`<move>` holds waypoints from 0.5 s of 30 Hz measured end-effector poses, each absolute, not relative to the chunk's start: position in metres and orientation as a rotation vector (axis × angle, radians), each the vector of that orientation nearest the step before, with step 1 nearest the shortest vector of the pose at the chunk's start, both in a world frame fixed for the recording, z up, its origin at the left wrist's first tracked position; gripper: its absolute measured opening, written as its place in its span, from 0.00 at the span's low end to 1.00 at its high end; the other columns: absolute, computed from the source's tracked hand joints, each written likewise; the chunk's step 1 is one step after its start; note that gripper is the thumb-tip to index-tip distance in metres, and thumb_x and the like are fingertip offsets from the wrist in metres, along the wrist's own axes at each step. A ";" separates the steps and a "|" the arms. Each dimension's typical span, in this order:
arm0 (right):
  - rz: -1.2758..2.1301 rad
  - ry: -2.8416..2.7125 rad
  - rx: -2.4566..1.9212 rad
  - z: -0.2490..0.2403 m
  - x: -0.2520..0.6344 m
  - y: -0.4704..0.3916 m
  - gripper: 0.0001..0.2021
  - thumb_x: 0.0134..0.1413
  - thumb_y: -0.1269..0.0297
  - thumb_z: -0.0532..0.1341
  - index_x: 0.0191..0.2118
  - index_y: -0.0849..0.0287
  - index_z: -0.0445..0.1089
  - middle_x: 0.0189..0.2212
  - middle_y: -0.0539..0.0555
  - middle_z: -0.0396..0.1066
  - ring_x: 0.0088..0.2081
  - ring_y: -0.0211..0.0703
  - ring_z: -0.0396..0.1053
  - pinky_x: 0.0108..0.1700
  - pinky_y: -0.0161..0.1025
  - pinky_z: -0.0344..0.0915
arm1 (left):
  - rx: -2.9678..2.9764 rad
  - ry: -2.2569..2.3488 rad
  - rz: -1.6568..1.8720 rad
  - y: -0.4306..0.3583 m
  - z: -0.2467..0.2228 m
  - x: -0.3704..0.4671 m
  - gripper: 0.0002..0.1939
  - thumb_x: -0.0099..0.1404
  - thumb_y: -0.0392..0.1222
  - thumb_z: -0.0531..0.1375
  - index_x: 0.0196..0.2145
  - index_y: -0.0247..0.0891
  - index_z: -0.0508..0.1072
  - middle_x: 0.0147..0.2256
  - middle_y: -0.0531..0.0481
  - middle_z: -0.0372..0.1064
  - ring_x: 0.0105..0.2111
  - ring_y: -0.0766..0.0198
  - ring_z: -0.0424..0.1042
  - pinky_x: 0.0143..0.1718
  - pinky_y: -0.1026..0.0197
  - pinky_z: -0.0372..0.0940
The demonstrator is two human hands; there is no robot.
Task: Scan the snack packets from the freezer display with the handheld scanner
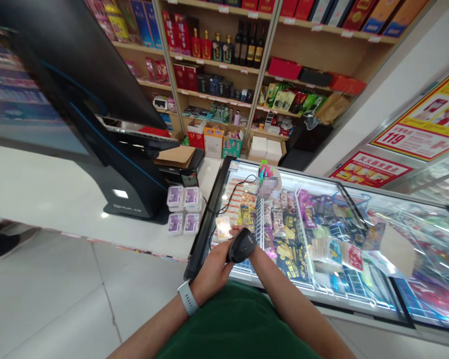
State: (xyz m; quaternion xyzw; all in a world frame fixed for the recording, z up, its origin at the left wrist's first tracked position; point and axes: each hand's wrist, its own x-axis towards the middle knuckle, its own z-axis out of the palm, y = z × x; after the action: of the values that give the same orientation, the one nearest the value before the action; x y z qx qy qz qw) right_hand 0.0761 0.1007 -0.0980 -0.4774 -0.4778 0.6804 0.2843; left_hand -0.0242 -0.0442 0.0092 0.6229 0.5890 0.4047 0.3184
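Observation:
My left hand (215, 264), with a pale watch (188, 298) on its wrist, is closed around a black handheld barcode scanner (241, 245). From the right, my right forearm reaches in behind the scanner, which hides most of my right hand (234, 230). Only some fingertips show past the scanner, at the edge of a small white-and-orange packet (223, 228); how they grip it is partly hidden. A thin black cable (229, 204) loops over the freezer glass. Both hands are above the left end of the chest freezer (224, 172).
Stacked white-and-purple tubs (183, 223) stand on the white counter (75, 199), beside a monitor stand (134, 202). A colourful item (266, 172) sits on the freezer. Wire baskets (303, 239) inside hold wrapped ices. Shelves (217, 64) of bottles and boxes line the back.

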 end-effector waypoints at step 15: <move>2.268 -1.284 -1.277 -0.089 -0.069 0.065 0.05 0.47 0.72 0.66 0.31 0.61 0.70 0.21 0.48 0.70 0.21 0.33 0.68 0.26 0.31 0.68 | 1.515 1.741 1.191 -0.086 0.002 -0.057 0.24 0.63 0.33 0.53 0.57 0.36 0.61 0.55 0.38 0.65 0.56 0.51 0.65 0.58 0.45 0.61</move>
State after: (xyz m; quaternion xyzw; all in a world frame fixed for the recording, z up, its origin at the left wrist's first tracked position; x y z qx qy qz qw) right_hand -0.0692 0.0649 -0.0892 -0.4368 -0.4394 0.7758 0.1194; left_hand -0.0573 -0.0860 0.0016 0.5618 0.6457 0.4417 0.2688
